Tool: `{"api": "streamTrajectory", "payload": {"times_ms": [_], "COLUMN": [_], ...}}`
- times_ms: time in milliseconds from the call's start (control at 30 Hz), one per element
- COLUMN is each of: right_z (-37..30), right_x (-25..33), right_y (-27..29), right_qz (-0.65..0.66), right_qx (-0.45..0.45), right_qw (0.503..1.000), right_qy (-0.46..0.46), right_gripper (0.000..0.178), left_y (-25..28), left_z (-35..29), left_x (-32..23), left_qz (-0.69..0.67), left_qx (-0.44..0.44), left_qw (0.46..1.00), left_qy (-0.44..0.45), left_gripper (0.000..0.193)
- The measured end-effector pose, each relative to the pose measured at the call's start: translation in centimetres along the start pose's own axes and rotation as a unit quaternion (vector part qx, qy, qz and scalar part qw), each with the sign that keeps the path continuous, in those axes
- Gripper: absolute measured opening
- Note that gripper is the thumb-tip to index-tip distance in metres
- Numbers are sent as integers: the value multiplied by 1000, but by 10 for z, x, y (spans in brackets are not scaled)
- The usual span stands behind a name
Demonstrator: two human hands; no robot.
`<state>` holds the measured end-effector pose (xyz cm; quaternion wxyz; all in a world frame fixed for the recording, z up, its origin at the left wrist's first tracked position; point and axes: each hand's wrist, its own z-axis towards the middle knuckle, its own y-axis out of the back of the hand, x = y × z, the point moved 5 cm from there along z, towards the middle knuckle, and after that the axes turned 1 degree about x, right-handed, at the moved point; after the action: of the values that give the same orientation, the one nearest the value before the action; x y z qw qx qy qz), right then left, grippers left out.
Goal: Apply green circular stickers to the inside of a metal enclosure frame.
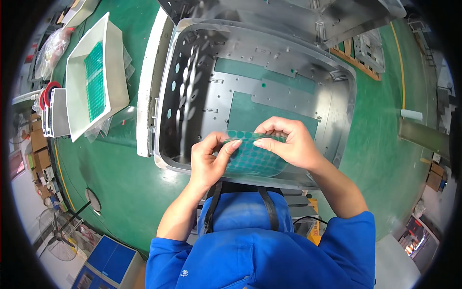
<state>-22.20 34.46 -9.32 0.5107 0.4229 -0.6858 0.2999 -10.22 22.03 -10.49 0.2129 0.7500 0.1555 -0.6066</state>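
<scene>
Between my two hands hangs a clear sheet of round green stickers (257, 160), its upper edge pinched on both sides. My left hand (210, 156) grips the left part of that edge between thumb and fingers. Thumb and bent fingers of my right hand (288, 142) hold the edge further right. Behind and below the sheet stands an open metal box (221, 45) with rounded corners. Its left wall has rows of round holes, and its floor has cut-outs through which green shows. The sheet hides part of the box's near rim.
A white bin (115, 72) at the left holds more green sheets (95, 79). Red tape rolls (49, 94) sit beside it. A metal panel (288, 14) rises at the box's far side. A pedestal fan (60, 236) and a blue cabinet (108, 260) stand at the lower left.
</scene>
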Motion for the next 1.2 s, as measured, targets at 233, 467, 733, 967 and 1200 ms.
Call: {"api": "streamTrajectory", "payload": {"times_ms": [233,467,733,967,1200], "right_z": [-3,-4,41,65,68], "right_x": [-11,-13,-61,-124,-123], "right_y": [6,9,58,78,75], "right_qz": [119,49,-83,-271,-325], "right_qx": [9,-79,-188,-153,-173], "right_qw": [991,996,977,947,926], "right_qy": [-68,15,-57,-79,-80], "right_gripper": [13,8,4,6,8], "left_y": [2,-2,-1,-22,-24], "left_z": [-1,5,2,-22,-21], "left_x": [-12,-3,5,-15,-10], "left_qz": [64,89,120,252,255], "left_qx": [19,25,-8,95,95], "left_qw": [996,993,992,955,954], "left_qy": [-66,-69,34,-126,-129], "left_gripper": [11,11,13,13,13]}}
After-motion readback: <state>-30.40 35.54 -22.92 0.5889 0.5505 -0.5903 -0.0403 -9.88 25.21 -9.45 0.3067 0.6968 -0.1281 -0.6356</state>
